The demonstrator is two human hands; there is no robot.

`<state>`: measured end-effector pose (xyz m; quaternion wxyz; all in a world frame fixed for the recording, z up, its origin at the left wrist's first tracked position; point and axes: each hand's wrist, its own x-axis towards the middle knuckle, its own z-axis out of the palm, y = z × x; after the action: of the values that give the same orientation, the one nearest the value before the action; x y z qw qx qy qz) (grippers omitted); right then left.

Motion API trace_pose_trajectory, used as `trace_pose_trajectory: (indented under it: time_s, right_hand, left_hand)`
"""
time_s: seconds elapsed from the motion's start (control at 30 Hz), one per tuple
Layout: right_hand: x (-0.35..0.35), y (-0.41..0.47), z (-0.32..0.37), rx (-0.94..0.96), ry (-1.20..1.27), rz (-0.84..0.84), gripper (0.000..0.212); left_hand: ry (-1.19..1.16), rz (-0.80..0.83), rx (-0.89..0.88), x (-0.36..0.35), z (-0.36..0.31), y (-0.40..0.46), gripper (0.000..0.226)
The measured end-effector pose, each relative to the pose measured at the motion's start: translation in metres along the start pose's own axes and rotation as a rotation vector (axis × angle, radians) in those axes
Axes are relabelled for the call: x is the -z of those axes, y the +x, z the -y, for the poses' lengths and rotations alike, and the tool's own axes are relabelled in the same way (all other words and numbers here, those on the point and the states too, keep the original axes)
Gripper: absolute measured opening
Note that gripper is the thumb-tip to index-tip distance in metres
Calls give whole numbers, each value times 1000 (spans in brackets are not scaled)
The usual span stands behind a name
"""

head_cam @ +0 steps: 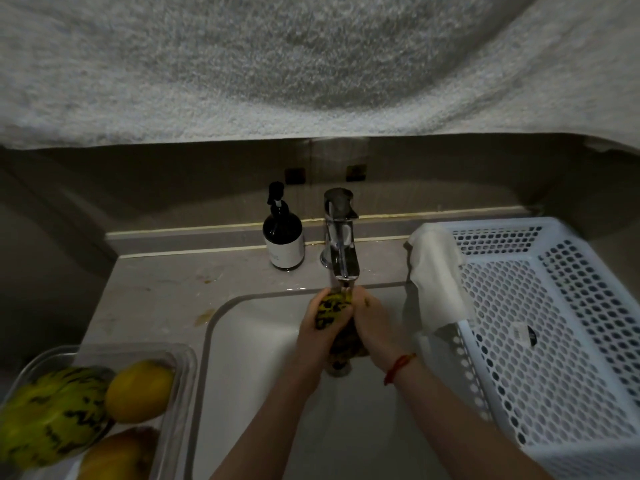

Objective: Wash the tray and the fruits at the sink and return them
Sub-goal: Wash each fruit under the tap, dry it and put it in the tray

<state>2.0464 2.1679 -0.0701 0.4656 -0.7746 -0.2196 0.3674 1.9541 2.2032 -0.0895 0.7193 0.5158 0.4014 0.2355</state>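
In the head view, a yellow-green fruit with dark stripes [333,308] is held over the white rectangular sink basin [249,358], directly under the spout of the chrome tap [341,244]. The left hand [317,337] is curled round the fruit's left flank, and the right hand [372,327], with a red cord at its wrist, is wrapped round the right flank, so the fruit is gripped between both palms. The fruit's long axis runs from the spout back toward the person, with the far tip exposed beneath the tap and the near end hidden between the hands; whether water is running cannot be told.

The clear plastic tray [183,368] stands on the counter at the sink's left edge and holds a second striped fruit [52,414] and two plain yellow fruits [138,391]. It lies nearer the left hand, so a return of the rinsed fruit would probably be made leftward.

A white perforated basket [554,306] with a white cloth [436,271] over its rim stands to the right, and a dark pump bottle [282,233] behind the basin.
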Motion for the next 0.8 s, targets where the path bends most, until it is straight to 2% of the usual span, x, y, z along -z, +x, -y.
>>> trace_pose_trajectory:
  time_s: [0.07, 0.13, 0.2, 0.27, 0.33, 0.4, 0.53, 0.7, 0.8]
  right_hand:
    - [1, -3, -6, 36, -46, 75, 40]
    - [7, -5, -8, 63, 9, 100, 36]
    - [13, -1, -10, 103, 44, 57, 33]
    - [10, 1, -8, 120, 97, 51, 25]
    - [2, 0, -4, 80, 193, 74, 19]
    - [-2, 0, -2, 40, 262, 31, 21]
    - [2, 2, -4, -117, 311, -48, 24]
    - [-10, 8, 1, -132, 211, -158, 30]
    - [-13, 3, -2, -36, 55, -126, 33]
  left_hand:
    - [-73, -140, 39, 7, 4, 3, 35]
    - [-304, -209, 235, 16, 3, 8, 35]
    - [-506, -162, 440, 22, 1, 10, 57]
    - [-600, -88, 484, 20, 0, 12, 69]
    - [-595, -54, 492, 14, 1, 12, 64]
    - [-538, -86, 498, 9, 0, 11, 55]
    - [-86, -226, 295, 11, -1, 16, 43]
    - [-54, -134, -59, 5, -2, 12, 26]
    - [-105, -167, -30, 8, -4, 12, 17]
